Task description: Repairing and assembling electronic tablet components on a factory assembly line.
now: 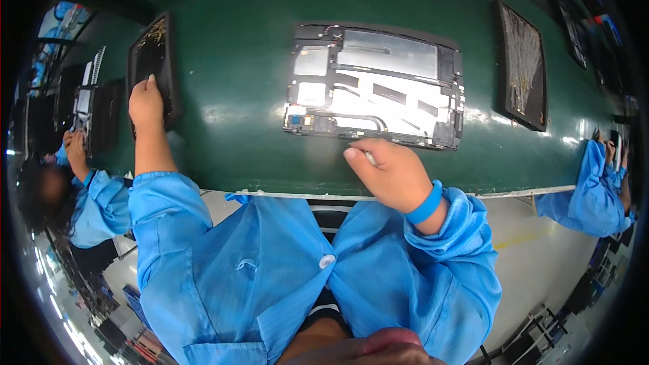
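An opened tablet-like device (405, 105) lies on the green table in front of me, its silver battery area, boards and cables showing. At its near edge is my right hand (395, 174), pinched around a small pale, rod-like thing (370, 157) whose kind I cannot make out. A blue band circles that wrist. My left hand (147, 105) is over a shallow black tray (170, 61) on the left, its fingers drawn together. Whatever they may hold is hidden. Small yellowish bits (157, 30) lie toward the tray's far end.
Another black tray (503, 67), filled with thin silvery strips (524, 54), stands to the right. Green tabletop (230, 47) stretches between the trays and the device. Co-workers in blue sit at the far left (101, 206) and far right (588, 192).
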Demonstrator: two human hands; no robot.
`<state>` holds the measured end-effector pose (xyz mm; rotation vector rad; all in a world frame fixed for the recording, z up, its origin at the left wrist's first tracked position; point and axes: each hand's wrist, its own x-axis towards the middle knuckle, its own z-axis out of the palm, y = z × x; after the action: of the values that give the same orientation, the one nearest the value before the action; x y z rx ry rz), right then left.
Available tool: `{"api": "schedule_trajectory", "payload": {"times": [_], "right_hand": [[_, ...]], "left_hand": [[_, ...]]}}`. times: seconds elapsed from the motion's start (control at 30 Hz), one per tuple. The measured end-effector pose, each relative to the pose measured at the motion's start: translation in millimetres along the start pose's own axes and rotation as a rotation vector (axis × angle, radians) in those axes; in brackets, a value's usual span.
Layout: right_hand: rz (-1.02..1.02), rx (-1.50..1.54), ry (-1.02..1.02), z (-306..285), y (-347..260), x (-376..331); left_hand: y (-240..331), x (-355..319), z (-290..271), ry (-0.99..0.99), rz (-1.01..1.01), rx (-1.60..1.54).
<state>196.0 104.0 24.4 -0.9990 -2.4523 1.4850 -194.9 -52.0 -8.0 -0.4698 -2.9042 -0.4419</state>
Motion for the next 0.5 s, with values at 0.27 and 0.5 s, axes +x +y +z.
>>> {"api": "schedule_trajectory", "payload": {"times": [0.27, 0.5], "right_hand": [[0.013, 0.008, 0.028, 1, -4, -1], [0.047, 0.048, 0.058, 7, -8, 9]], "left_hand": [[28, -27, -35, 0.272, 0.076, -0.104], [82, -110, -63, 0.102, 0.543, -0.39]]}}
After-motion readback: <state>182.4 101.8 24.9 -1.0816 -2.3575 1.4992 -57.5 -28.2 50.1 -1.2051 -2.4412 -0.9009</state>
